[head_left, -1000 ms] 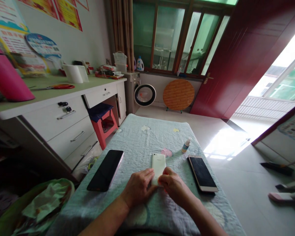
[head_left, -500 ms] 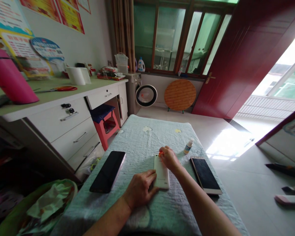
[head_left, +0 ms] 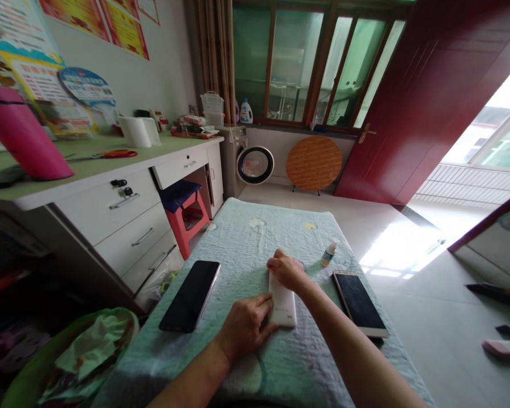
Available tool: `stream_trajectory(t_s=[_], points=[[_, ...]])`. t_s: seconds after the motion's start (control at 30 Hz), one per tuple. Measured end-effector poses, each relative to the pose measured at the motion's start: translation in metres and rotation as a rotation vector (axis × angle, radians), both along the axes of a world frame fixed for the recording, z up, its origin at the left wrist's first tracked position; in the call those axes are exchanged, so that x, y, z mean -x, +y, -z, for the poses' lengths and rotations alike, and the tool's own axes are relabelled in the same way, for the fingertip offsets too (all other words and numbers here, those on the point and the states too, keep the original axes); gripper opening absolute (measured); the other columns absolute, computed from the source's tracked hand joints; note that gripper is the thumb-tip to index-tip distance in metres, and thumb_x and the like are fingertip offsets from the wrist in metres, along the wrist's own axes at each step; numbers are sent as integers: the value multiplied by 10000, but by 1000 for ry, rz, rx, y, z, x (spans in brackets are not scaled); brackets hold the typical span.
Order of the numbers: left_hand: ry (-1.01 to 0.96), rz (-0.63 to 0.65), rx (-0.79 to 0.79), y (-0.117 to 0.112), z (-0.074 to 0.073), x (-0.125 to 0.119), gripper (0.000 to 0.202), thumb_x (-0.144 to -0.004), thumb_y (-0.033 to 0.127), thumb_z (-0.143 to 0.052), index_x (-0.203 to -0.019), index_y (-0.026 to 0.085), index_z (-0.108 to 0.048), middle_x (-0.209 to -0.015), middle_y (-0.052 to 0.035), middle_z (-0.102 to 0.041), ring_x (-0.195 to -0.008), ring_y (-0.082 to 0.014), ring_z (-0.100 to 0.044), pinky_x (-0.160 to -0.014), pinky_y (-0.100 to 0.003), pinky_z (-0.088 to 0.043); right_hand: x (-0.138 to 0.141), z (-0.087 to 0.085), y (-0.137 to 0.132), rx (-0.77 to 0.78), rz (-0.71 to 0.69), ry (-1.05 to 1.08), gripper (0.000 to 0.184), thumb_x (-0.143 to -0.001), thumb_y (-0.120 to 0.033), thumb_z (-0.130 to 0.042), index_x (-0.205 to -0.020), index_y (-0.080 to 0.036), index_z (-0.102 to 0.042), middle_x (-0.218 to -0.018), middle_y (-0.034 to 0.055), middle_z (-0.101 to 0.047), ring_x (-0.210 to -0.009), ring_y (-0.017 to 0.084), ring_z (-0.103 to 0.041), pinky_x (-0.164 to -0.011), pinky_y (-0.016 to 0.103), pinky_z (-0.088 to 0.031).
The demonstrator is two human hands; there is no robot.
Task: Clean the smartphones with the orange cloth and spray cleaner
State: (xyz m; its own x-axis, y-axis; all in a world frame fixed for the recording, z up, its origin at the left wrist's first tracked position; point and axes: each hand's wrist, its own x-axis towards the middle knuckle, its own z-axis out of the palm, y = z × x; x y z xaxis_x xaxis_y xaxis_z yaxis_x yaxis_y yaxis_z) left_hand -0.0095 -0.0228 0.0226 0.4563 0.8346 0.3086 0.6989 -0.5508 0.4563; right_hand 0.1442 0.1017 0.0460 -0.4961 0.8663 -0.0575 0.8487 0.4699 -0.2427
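Observation:
A white phone (head_left: 283, 303) lies back-up in the middle of a pale green quilted cloth (head_left: 246, 238). My left hand (head_left: 244, 326) rests against the phone's near left edge, fingers curled on it. My right hand (head_left: 285, 269) covers the phone's far end with fingers bent and pressed together; whatever they may pinch is hidden. A black phone (head_left: 191, 294) lies face-up to the left. A gold-edged phone (head_left: 359, 303) lies to the right. A small dropper bottle (head_left: 329, 253) stands beyond it.
A white desk with drawers (head_left: 123, 198) runs along the left, with a pink cylinder (head_left: 23, 139) on it. A red stool (head_left: 182, 218) sits under the desk. A green bin with crumpled paper (head_left: 76, 357) is at lower left. Tiled floor lies to the right.
My right hand has moved from the phone's near end up to its far end. My left hand stayed at the near left edge. The view shifted slightly.

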Motion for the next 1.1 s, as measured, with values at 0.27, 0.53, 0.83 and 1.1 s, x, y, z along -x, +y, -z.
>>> stream_trajectory(t_s=[0.27, 0.53, 0.83, 1.1], points=[[19, -32, -20, -1, 3, -1, 377, -876, 396, -604, -1172, 166, -634, -1205, -135, -673, -1001, -300, -685, -884, -432, -565, 4, -4, -11, 2, -132, -14, 275, -927, -205, -451, -907, -240, -723, -1063, 31, -569, -686, 111, -513, -597, 256, -303], [-5, -17, -9, 0, 3, -2, 416, -857, 313, -607, -1245, 165, -592, -1214, -122, -663, -1035, -288, -666, -953, -420, -536, 2, -8, -33, 27, -230, -26, 176, -872, -224, -552, -885, -243, -726, -1058, 16, -563, -726, 109, -512, -599, 240, -316], [23, -40, -28, 0, 4, -2, 365, -858, 377, -623, -1134, 139, -638, -1165, -142, -687, -984, -306, -689, -875, -439, -569, 5, -9, -3, 4, -120, -54, 289, -939, -207, -427, -955, -235, -714, -1092, 55, -564, -702, 128, -528, -586, 257, -305], [28, -42, -9, 0, 3, -3, 345, -855, 366, -630, -1106, 130, -644, -1143, -149, -690, -978, -317, -687, -866, -453, -569, 9, -8, -10, 2, -118, -45, 309, -922, -151, -403, -927, -201, -708, -1081, 66, -570, -712, 127, -527, -615, 256, -318]])
